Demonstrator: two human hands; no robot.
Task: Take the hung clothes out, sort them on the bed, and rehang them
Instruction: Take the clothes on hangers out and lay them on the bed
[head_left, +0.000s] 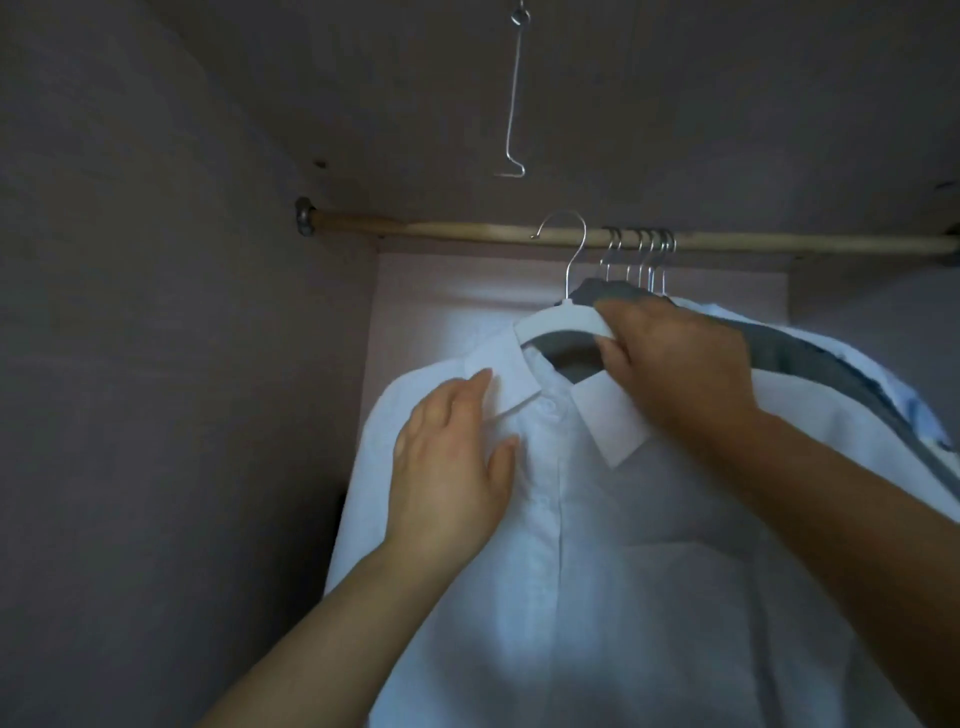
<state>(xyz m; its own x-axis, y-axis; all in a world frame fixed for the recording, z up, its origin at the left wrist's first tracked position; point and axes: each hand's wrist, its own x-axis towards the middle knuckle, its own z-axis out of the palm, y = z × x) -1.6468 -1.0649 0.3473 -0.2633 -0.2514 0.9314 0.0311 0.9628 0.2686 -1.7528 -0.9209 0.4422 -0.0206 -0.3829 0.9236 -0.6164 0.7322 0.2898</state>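
White collared shirt (597, 545), buttoned, on white hanger (558, 318) seemingly hooked over rod (467, 232), grey garment (810, 358) close behind

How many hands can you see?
2. The left hand lies flat on the white shirt, beside its collar. The right hand grips the white hanger above the collar.

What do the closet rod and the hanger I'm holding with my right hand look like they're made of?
The rod looks like bare wood: pale tan, matte, with faint darker patches. The hanger has a smooth white body, likely plastic or painted wood; I cannot tell which. Its hook is thin, shiny silver wire, so probably metal.
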